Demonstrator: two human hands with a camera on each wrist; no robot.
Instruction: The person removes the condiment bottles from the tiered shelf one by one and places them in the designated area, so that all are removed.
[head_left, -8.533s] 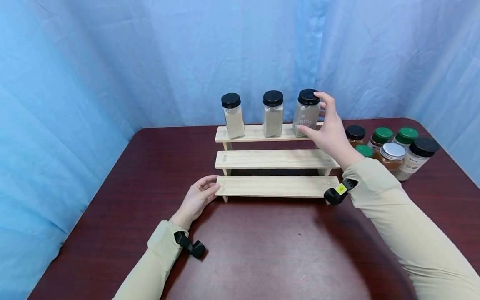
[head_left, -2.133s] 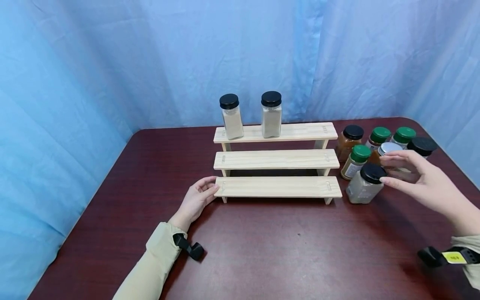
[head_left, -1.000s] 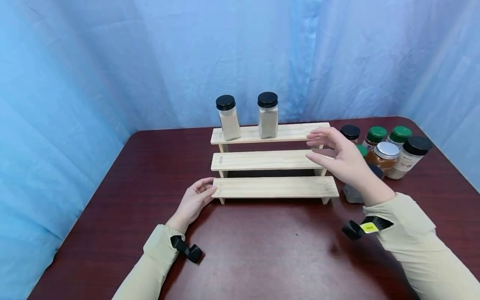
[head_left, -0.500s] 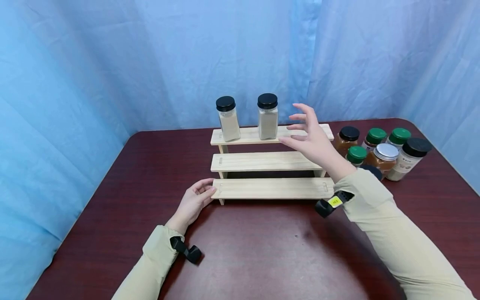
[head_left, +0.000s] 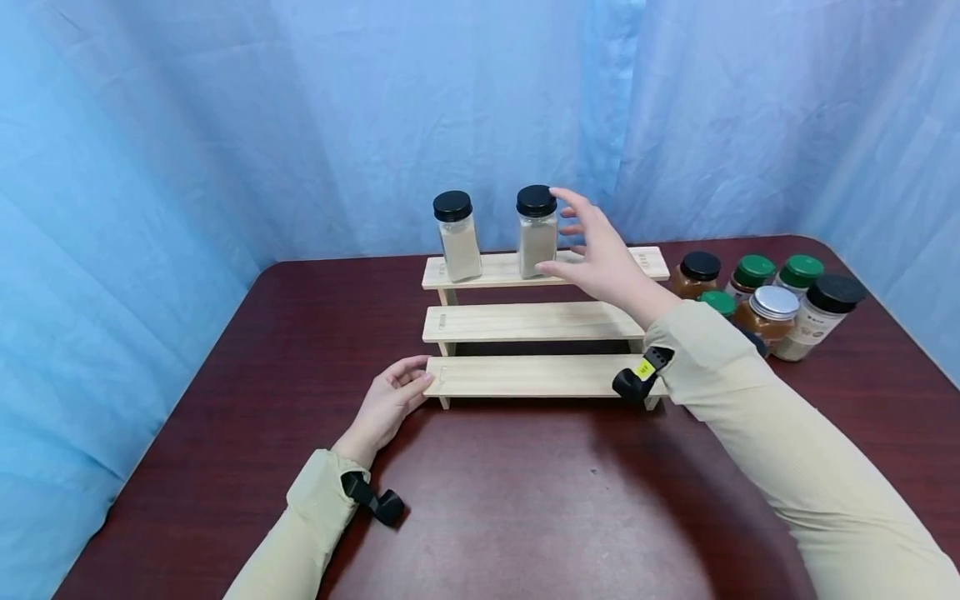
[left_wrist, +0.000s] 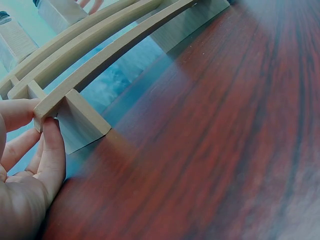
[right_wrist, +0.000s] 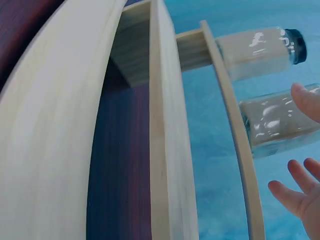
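Observation:
A three-step wooden spice rack [head_left: 540,322] stands on the table. My left hand [head_left: 386,407] pinches the left end of its lowest shelf, as the left wrist view also shows, thumb and fingers [left_wrist: 54,155] on either side of the board. Two square glass spice jars with black lids stand on the top shelf: a left jar [head_left: 461,248] and a middle jar [head_left: 536,248]. Around the right side of the middle jar, my right hand [head_left: 600,257] is spread, index finger by the lid and thumb low in front. In the right wrist view, fingers [right_wrist: 290,197] stand apart from the jar [right_wrist: 275,120].
Right of the rack, several spice jars crowd together, including a silver-lidded jar [head_left: 772,312], a tall black-lidded jar [head_left: 817,321] and green-lidded ones. A black-lidded jar [head_left: 754,342] is mostly hidden by my right sleeve. A blue curtain [head_left: 375,125] hangs behind the table.
The black pepper jar went from the top shelf's right end to the table at right, where my right hand released it. That hand then moved left to the middle jar. My left hand stayed put.

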